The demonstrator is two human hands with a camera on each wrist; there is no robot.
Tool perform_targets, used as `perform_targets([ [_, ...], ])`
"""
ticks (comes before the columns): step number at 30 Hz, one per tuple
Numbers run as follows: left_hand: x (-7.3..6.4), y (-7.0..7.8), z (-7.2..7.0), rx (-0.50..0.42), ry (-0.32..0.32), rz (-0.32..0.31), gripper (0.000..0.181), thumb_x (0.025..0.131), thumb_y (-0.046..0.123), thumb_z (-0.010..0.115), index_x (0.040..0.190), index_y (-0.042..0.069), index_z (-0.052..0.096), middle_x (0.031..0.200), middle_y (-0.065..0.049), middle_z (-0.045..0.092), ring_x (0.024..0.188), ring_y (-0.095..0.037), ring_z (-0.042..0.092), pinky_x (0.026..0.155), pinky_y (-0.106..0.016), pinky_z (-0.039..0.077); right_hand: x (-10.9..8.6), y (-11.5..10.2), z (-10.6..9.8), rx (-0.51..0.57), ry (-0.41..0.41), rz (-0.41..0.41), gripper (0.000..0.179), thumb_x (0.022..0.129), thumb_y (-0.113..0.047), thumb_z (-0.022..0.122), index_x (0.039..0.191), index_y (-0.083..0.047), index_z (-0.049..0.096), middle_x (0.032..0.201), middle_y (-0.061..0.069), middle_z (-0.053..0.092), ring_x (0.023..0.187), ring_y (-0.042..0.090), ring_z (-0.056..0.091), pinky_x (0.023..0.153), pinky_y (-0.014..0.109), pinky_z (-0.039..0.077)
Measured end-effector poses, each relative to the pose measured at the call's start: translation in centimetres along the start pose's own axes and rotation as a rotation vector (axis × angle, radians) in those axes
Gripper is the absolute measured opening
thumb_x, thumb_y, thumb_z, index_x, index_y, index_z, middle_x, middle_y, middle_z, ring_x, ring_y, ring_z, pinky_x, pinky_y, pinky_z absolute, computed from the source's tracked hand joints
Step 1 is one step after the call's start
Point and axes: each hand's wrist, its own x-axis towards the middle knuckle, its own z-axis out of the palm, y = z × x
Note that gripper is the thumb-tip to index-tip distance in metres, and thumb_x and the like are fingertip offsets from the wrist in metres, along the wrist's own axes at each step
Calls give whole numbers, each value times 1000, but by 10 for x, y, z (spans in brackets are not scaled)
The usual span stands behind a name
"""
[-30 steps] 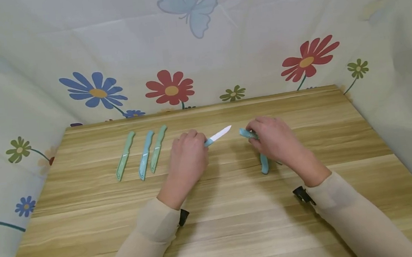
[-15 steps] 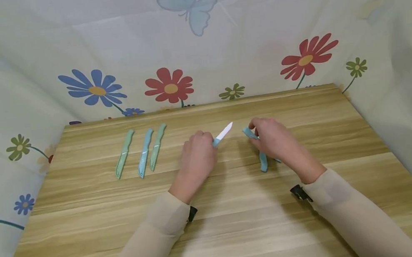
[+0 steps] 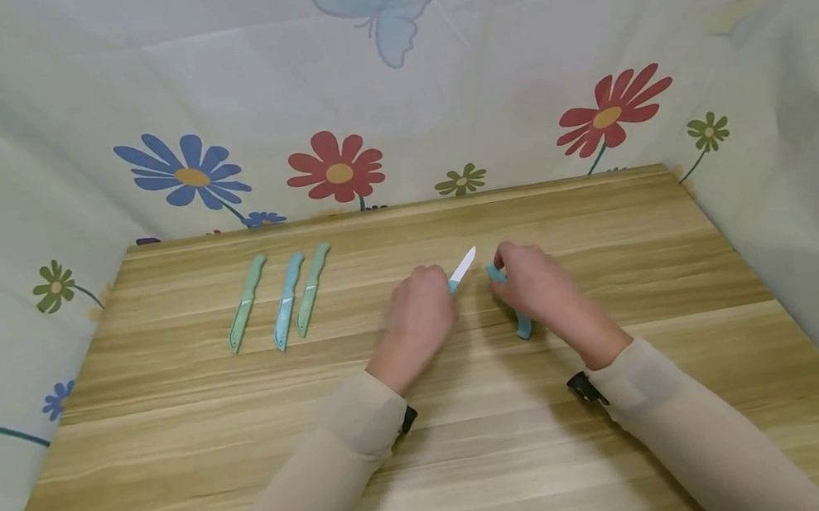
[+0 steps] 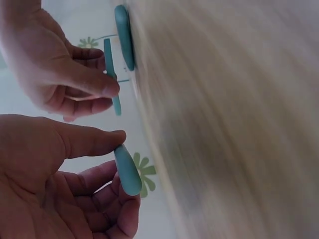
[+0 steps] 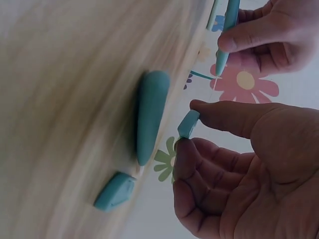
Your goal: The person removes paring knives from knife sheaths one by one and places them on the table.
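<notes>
My left hand [image 3: 418, 309] pinches the blue handle of a small knife [image 3: 464, 266], its pale blade bare and pointing away and to the right. Across from it my right hand [image 3: 535, 280] holds a blue knife sheath [image 3: 495, 273] between thumb and fingers. A gap separates blade tip and sheath. On the table below the right hand lies a second blue knife [image 3: 524, 327], mostly covered by that hand in the head view. The right wrist view shows its handle [image 5: 152, 117] and, beside it, another blue sheath [image 5: 114, 191] on the wood.
To the left, a green knife [image 3: 246, 304], a blue knife [image 3: 289, 301] and another green knife [image 3: 314, 289] lie sheathed, roughly side by side. The wooden table [image 3: 462, 466] meets a flower-printed curtain [image 3: 495, 71] at its back and sides.
The left hand has moved right with the bare knife, and the blade has turned to point more away from me. The right hand has shifted only slightly, still holding the sheath.
</notes>
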Motion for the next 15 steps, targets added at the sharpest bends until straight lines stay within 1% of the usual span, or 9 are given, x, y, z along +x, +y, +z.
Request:
perform_targets([
  [5,5,14,7,-16,-47,-34,10,100,10,67,93,3,66,83,-9,62,63,-20,60,48,-33,50,2,2,5,-22,-5,4,24,101,-17,70,113,1,62,86,12,64,69,23,61,64,35,51],
  [9,9,20,12,-19,-72,-57,10,100,9,65,91,4,65,82,-8,62,62,-21,60,47,-33,50,2,2,7,-24,-19,9,15,99,-14,67,105,0,61,82,11,61,65,22,60,62,34,49],
  [13,12,22,16,32,-64,-39,13,100,7,61,88,6,66,83,-9,65,67,-22,64,54,-38,55,3,0,9,-51,-21,-7,9,97,-10,66,96,-3,60,80,9,60,65,22,59,62,34,47],
  [15,14,22,18,51,-59,-26,15,101,7,60,86,6,66,83,-10,66,70,-23,66,59,-41,56,3,-2,9,-66,-22,-15,10,96,-9,67,91,-5,59,78,9,59,65,23,58,62,35,46],
])
